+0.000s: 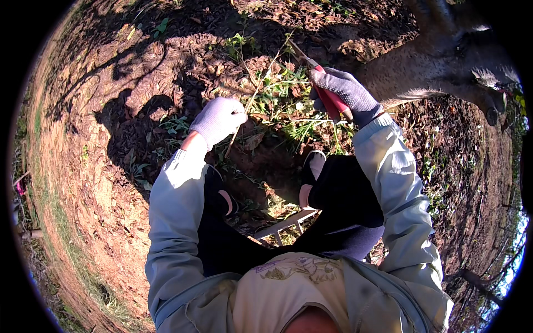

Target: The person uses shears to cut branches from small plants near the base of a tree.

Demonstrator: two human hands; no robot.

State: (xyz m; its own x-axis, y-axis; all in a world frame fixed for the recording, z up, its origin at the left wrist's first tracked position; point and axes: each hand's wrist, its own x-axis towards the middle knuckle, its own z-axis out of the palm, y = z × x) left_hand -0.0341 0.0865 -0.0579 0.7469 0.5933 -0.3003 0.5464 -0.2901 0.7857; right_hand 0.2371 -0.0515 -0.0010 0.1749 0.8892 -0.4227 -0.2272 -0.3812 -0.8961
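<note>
My right hand (345,95), in a grey dotted work glove, is closed round the red handles of a pair of pruning shears (327,95). Their metal blades point up and to the left, above green cuttings. In a pale glove, my left hand (220,119) grips a thin leafy branch (255,93). The branch slants from below that fist up toward the shears' tip, with green leaves along its upper part. Between both hands lies a heap of cut green stems and leaves (288,89). Whether the blades touch any stem I cannot make out.
A thick tree trunk (422,69) with low limbs stands at the right. Dry brown leaves (166,55) cover the ground around me. Between my legs shows part of a light metal frame (286,225), perhaps a stool. My shoes (314,166) stand just below the cuttings.
</note>
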